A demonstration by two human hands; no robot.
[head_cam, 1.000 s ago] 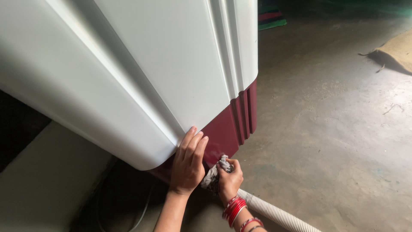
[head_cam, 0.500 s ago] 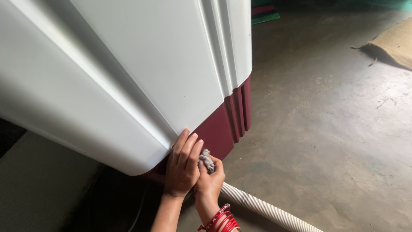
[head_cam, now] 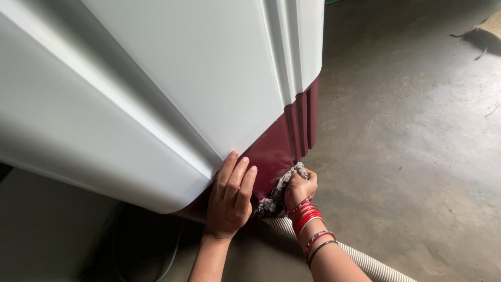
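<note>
One appliance in view: a tall white machine body (head_cam: 172, 89) with a dark red base panel (head_cam: 279, 149), filling the left and middle of the frame. Ribbed vertical mouldings run down its right corner, white above, red below.

Two hands, both the person's own. Left hand (head_cam: 229, 201) lies flat against the lower corner of the machine, fingers together and pointing up, fingertips on the seam where white meets red; it holds nothing. Right hand (head_cam: 300, 188) is closed in a fist round one crumpled grey patterned cloth (head_cam: 276, 198), which is pressed against the red base panel low down, near the floor. Part of the cloth hangs out below the fist, just beside the left hand's wrist. Several red bangles (head_cam: 305, 218) on the right wrist, plus two thinner bands further up the forearm.

One white corrugated hose (head_cam: 373, 266) lies on the floor, running under the right forearm toward the near right corner; it sits close under the cloth.

One brown sacking piece (head_cam: 485, 34) at the far right edge, well apart.

Bare grey concrete floor (head_cam: 417, 156) opens wide to the right and far side. To the near left, dark shadow under the machine's edge, with a thin cable (head_cam: 175, 256) curving through it.
</note>
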